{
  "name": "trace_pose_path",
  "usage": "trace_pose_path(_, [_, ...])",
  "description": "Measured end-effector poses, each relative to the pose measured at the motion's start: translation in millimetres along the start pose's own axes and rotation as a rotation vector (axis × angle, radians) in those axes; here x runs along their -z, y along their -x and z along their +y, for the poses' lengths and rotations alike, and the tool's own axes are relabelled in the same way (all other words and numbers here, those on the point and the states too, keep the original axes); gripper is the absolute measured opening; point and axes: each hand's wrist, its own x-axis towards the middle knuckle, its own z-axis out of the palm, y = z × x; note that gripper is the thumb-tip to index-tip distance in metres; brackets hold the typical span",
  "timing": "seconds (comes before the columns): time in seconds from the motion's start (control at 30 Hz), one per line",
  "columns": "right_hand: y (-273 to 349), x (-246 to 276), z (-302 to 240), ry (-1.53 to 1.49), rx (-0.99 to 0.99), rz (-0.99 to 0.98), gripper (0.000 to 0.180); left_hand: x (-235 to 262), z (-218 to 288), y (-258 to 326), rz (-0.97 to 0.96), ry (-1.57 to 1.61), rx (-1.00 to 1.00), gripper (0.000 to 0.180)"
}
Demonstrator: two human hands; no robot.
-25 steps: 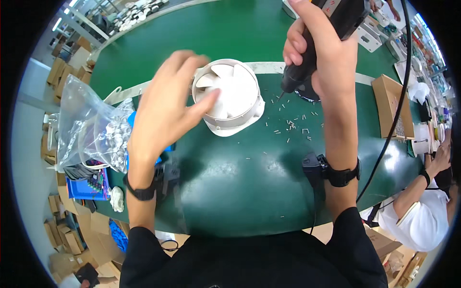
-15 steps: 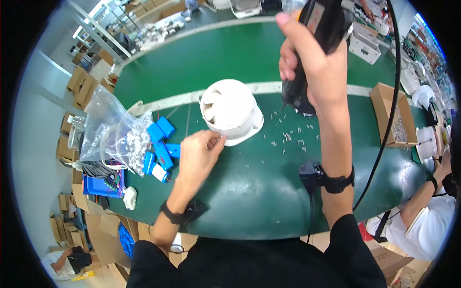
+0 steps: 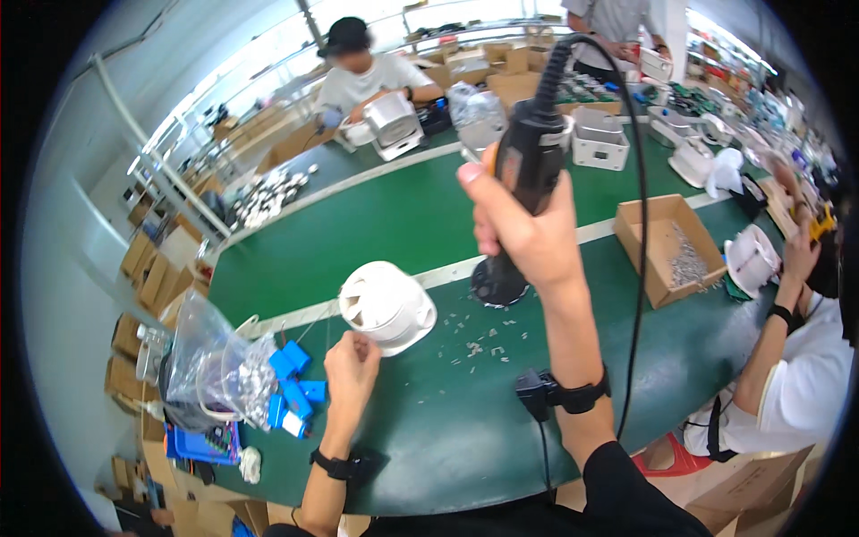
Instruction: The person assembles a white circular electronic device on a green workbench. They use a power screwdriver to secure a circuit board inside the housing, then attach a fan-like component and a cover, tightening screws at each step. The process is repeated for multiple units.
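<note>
A round white plastic housing (image 3: pixel 394 313) with openings in its top stands on the green table (image 3: pixel 447 430). My left hand (image 3: pixel 352 365) is closed at the housing's near left edge, its fingertips pinched against the base rim. My right hand (image 3: pixel 537 234) wraps round a black corded electric screwdriver (image 3: pixel 531 148), held upright to the right of the housing. The tool's lower end is down by the tabletop, beside small scattered metal screws (image 3: pixel 483 347); whether it touches them I cannot tell.
Blue packs (image 3: pixel 293 394) and a clear plastic bag (image 3: pixel 201 358) of white parts lie at left. A cardboard box (image 3: pixel 633 234) of metal pieces stands at right. A black cable (image 3: pixel 642 233) hangs past my right arm. Co-workers (image 3: pixel 376 76) sit across the table and at right.
The view has tilted up, showing more of the far side. My right hand has lowered the screwdriver toward the scattered screws. My left hand stays at the housing's edge.
</note>
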Motion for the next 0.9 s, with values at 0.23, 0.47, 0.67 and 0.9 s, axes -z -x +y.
trace_pose_path(0.23, [-3.3, 9.8, -7.8, 0.066, 0.071, 0.007, 0.028, -0.1, -4.3, -11.0, 0.104, 0.083, -0.046, 0.018])
trace_pose_path(0.47, [1.4, 25.7, -20.2, 0.078, 0.085, 0.056, 0.020, 1.1, 29.0, 6.7, -0.148, 0.151, -0.364, 0.015])
trace_pose_path(0.67, [8.1, 57.3, -40.6, 0.098, 0.149, 0.173, 0.017, 15.4, 63.9, -12.2, 0.192, -0.334, -0.579, 0.057])
trace_pose_path(0.9, [19.0, 108.1, -73.5, -0.053, 0.268, 0.283, 0.020, -10.2, -13.3, -118.1, -0.149, -0.174, -0.401, 0.080])
